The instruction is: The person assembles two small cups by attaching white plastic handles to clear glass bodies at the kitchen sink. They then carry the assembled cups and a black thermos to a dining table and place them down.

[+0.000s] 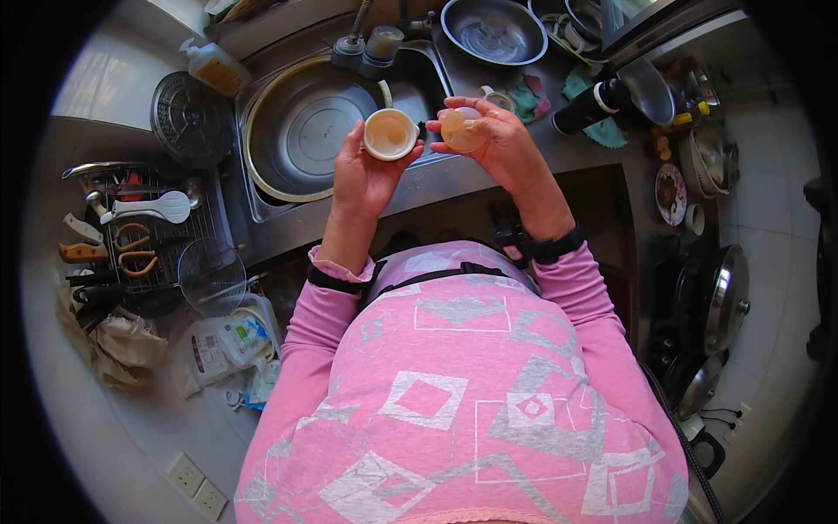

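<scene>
My left hand, palm up over the sink's front edge, has its fingers curled round a small white cup. The cup's mouth faces up, showing a pale orange-tan inside. Just to its right, my right hand grips a small rounded translucent piece, amber-tinted; I cannot tell its exact kind. The two held things are close but apart. Beyond them, a large round metal basin sits in the steel sink. Behind my right hand a small white cup stands on the counter, partly hidden.
A faucet rises behind the sink. On the right counter are a wide metal pan, green cloths and a black bottle. Left stand a pump bottle and a rack holding scissors and a white slotted spatula.
</scene>
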Tool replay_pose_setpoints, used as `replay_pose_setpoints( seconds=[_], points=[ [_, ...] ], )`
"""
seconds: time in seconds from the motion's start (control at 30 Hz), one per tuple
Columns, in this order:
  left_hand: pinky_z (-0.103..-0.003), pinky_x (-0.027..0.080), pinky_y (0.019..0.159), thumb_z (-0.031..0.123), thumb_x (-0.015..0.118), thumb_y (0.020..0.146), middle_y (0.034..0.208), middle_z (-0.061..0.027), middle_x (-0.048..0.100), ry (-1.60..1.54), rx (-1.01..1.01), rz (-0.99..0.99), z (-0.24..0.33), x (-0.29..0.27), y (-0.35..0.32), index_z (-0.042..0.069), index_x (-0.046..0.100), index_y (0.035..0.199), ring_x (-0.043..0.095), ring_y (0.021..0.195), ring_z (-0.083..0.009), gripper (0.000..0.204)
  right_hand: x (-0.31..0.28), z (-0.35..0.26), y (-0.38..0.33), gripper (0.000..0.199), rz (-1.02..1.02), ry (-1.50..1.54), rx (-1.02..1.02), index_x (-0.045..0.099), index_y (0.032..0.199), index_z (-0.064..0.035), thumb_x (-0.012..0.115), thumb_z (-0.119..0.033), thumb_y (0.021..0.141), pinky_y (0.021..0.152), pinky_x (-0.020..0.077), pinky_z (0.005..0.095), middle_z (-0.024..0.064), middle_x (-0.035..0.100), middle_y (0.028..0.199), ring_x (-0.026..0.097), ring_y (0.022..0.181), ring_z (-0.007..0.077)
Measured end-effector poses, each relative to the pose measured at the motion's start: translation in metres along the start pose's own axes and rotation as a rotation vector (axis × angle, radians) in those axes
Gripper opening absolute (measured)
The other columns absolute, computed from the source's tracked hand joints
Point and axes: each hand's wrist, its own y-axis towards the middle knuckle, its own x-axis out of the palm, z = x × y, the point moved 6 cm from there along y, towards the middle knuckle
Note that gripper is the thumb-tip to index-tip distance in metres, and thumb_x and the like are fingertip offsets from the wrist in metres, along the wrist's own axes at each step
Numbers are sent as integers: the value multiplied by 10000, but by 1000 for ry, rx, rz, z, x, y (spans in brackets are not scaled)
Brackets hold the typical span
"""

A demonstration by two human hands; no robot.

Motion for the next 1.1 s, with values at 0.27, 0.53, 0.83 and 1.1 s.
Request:
replay_pose_setpoints(
  seconds=[0.27,0.53,0.83,1.1],
  points=[
    [-538,509,1002,455,320,1066,1329,-228,555,98,-129,-85,-19,9,2,17,460,1348,569,1203,-433,539,23,-32,-13,312,51,-508,-351,617,1217,7,666,-12,910,904,528,253,86,694,1112,657,1041,140],
    [-532,474,1049,448,289,1075,1371,-188,538,105,-84,-110,-20,21,0,32,451,1376,559,1249,-356,539,22,-28,-13,328,154,-547,-284,630,1196,24,717,-36,886,843,551,247,87,708,1042,676,940,126],
    [-522,482,1039,404,259,1085,1320,-155,562,61,-99,-172,-24,28,-4,36,469,1339,577,1229,-295,494,38,-19,-13,301,143,-809,-395,684,1131,-27,731,-36,835,785,536,256,79,727,966,680,872,132],
    [-522,479,1046,397,248,1087,1333,-157,552,61,-95,-170,-23,28,-8,33,461,1344,571,1239,-291,493,37,-18,-14,278,192,-823,-377,685,1094,-29,746,-56,824,731,526,262,77,731,908,690,832,135]
  ],
)
